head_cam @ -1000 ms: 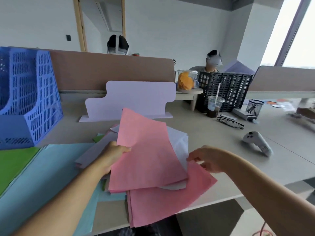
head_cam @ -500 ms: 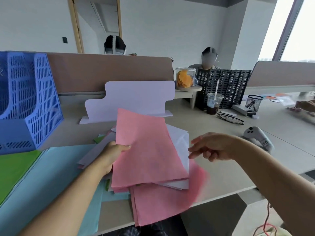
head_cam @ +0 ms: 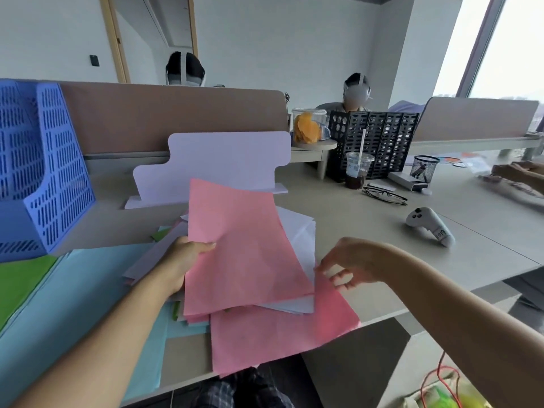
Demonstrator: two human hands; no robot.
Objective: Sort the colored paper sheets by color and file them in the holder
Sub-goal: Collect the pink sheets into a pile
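A held-up pink sheet (head_cam: 244, 248) covers most of the white sheets (head_cam: 297, 231) and the stack beneath, whose colours show only as slivers; the left hand (head_cam: 179, 263) shows only its thumb, the fingers behind the paper. The holder (head_cam: 44, 172) and green sheet (head_cam: 20, 278) run off the left edge (a lower pink sheet (head_cam: 279, 334) blurs at its right corner). Another person's hands (head_cam: 518, 175) smear at the right edge.

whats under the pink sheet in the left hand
Under the held pink sheet, white sheets stick out on the right, and a second pink sheet lies on the desk. The pile's middle is covered.
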